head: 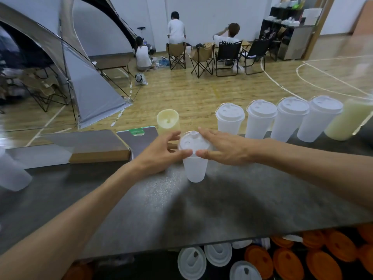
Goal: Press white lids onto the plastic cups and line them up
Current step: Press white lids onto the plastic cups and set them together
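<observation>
Looks like an indoor sports hall turned into some kind of camping-style drinks stand. The wooden floor (201, 91) has painted court lines (314, 85) curving across it, so it's a gym for sure. A big grey tent (86, 81) is pitched right on the boards at the left, and folding camp chairs (201, 57) sit by the far white wall with a few people (176, 29) around them. Up front there's a dark speckled counter (222, 199) with a row of lidded plastic cups (276, 118) along its far edge, plus white lids (201, 261) and orange lids (302, 263) stashed underneath. Shelving (288, 23) full of supplies stands in the corner.
</observation>
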Motion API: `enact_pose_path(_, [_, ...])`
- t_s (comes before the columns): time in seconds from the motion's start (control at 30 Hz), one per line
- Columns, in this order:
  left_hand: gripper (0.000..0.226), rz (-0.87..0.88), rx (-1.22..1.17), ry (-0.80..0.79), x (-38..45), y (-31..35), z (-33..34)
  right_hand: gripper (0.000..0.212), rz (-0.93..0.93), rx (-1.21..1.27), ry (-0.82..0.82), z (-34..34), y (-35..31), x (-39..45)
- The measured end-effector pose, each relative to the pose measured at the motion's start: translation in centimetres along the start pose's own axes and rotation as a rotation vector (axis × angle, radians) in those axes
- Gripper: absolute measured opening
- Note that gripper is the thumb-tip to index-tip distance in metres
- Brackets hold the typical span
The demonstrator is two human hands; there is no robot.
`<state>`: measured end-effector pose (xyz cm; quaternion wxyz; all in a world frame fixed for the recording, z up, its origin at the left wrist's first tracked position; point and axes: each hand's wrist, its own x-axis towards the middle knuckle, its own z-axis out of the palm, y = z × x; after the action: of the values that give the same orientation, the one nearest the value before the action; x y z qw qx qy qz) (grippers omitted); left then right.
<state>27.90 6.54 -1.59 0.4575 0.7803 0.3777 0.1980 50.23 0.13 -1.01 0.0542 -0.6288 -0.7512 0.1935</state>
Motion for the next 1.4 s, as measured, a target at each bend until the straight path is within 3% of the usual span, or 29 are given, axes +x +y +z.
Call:
enact_pose_path(0.07, [0.069, 0.043, 0.045, -0.051, -0.5, 0.2, -0.1, 0.098, -0.008, 0.044, 0.025, -0.6, -0.2, -0.2])
enact_pose_path(0.23, [0.066, 0.084, 0.03, -0.06, 0.4, 1.8, 2.1, 0.073, -0.012, 0.106, 0.107, -2.0, 0.3, -2.1])
enact_pose_path(0.37, [0.068, 0.144, 0.062, -0.102, 3.0, 4.6, 7.1, 0.082, 0.053, 0.093, 0.104, -4.6, 4.4, -6.9])
enact_pose_path(0.57, [0.072, 0.237, 0.081, -0.168, 8.2, 11.5, 18.6, 0.099, 0.299, -0.015, 0.079, -8.8, 13.6, -15.7])
enact_pose_path(0.83, [0.073, 0.261, 0.1, -0.15, 13.6, 17.9, 29.0, 0.064, 0.406, -0.028, 0.048, -12.9, 22.4, -21.1])
enact_pose_path(1.1, [0.069, 0.206, 0.102, -0.144, 16.0, 18.7, 31.2, 0.054, 0.409, -0.034, 0.006, -13.7, 26.6, -20.4])
enact_pose_path(1.4, [0.072, 0.186, 0.079, -0.14, 15.6, 17.4, 32.2, 0.06, 0.389, 0.028, -0.012, -13.4, 27.6, -20.7])
